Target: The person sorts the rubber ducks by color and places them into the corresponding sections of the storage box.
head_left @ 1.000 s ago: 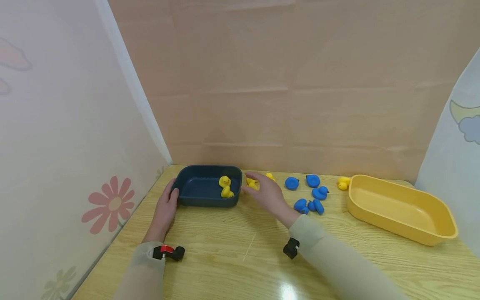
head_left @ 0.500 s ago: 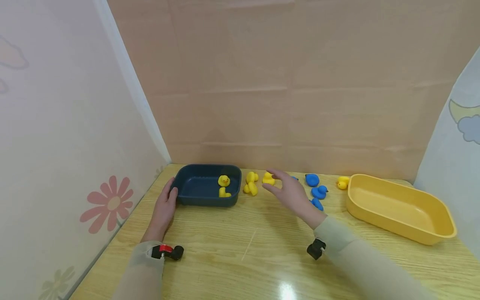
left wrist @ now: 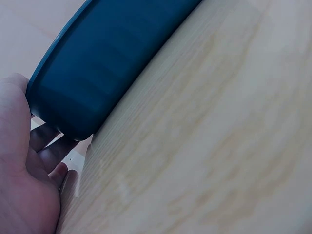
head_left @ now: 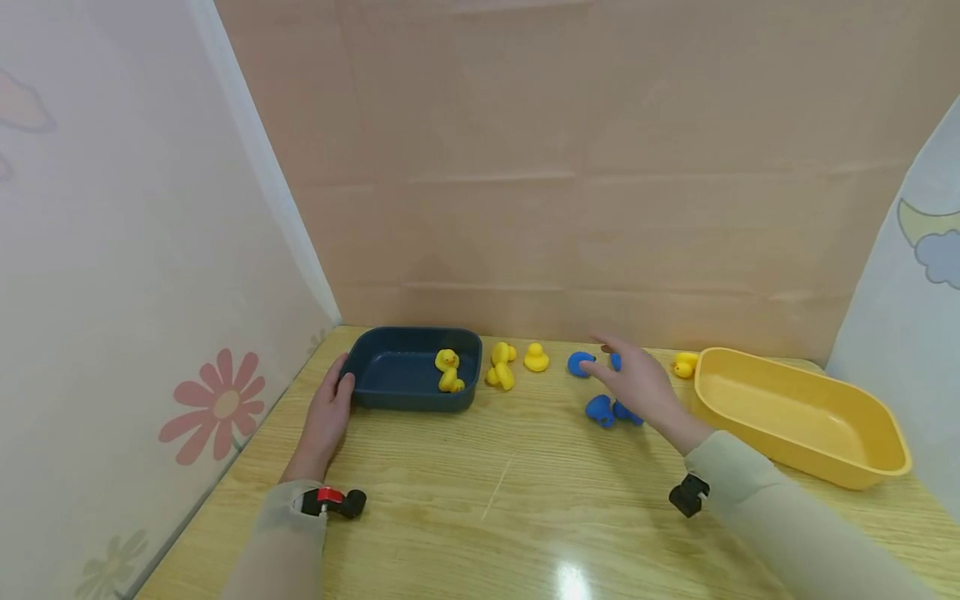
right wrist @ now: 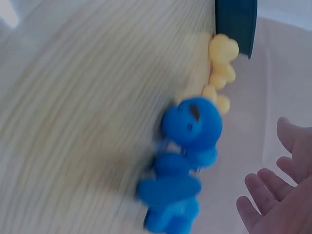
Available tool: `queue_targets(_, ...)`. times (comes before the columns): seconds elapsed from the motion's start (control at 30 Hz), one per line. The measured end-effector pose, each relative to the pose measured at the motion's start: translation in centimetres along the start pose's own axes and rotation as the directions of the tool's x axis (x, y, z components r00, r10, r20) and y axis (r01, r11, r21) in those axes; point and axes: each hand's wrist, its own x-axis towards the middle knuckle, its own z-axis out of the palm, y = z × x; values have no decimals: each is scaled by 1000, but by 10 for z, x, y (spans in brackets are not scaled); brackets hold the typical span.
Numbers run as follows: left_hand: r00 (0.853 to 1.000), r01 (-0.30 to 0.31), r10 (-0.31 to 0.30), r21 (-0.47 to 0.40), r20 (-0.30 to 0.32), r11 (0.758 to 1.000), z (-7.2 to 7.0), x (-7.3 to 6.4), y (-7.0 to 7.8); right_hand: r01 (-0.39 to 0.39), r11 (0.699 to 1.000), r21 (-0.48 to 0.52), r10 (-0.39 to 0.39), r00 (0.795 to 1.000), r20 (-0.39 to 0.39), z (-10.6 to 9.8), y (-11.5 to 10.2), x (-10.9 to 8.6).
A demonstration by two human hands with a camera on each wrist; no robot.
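Observation:
At the left, my left hand (head_left: 330, 408) holds the end of a dark blue plastic basin (head_left: 416, 401), thumb and fingers about its wall (left wrist: 92, 73). Two yellow rubber ducks (head_left: 447, 360) lie inside at its right end. My right hand (head_left: 637, 387) hovers over a group of blue rubber ducks (head_left: 600, 411), fingers spread with nothing between them; it hides some of the ducks. In the right wrist view the hand (right wrist: 278, 190) is apart from the blue ducks (right wrist: 192, 124). Just right of the basin, yellow ducks (head_left: 501, 367) lie together, and another yellow duck (head_left: 536, 358) sits upright.
A yellow basin (head_left: 795, 450) stands at the right, with a yellow duck (head_left: 685, 364) by its left end. Papered walls bound the wooden table (head_left: 450, 500) at the back, left and right.
My right hand has moved right, from the yellow ducks beside the dark basin to above the blue ducks. One yellow duck inside the basin has shifted its pose. The left hand stays put.

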Motion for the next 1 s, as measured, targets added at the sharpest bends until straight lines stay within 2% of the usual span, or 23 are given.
queue_targets(0.2, 1000, 0, 0, 4, 2, 1000, 0, -1, -1, -10, 998, -56, 9, 999, -33, -18, 29, 3)
queue_targets(0.53, 1000, 1, -1, 6, -2, 1000, 0, 0, 3, -64, 990, -129, 65, 998, -2, -54, 65, 4)
queue_targets(1.0, 1000, -8, 8, -4, -14, 1000, 1, -1, 5, -73, 981, -182, 78, 997, 21, -64, 105, 7)
